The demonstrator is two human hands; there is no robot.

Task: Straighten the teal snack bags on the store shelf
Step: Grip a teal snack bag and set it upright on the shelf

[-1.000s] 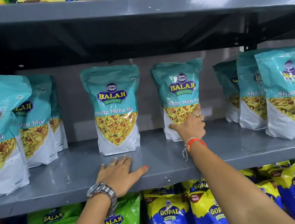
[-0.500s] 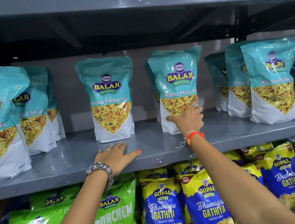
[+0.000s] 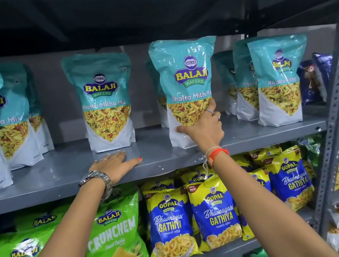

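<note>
Now gripping teal bag [image 3: 186, 86] low with right hand [image 3: 204, 128], left hand [image 3: 115, 166] flat, empty on shelf [image 3: 62, 176]; could topple forward if tugged.

Your left hand [image 3: 115, 165] lay flat, palm down, fingers [image 3: 115, 155] together toward 1 o'clock, thumb out at 3. Your right hand [image 3: 204, 127] reached toward 11 o'clock, fingers curled in a grip.

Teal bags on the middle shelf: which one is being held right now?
The teal bag right of centre: the right hand grips its lower front. The left hand lies flat on the shelf, touching none.
</note>
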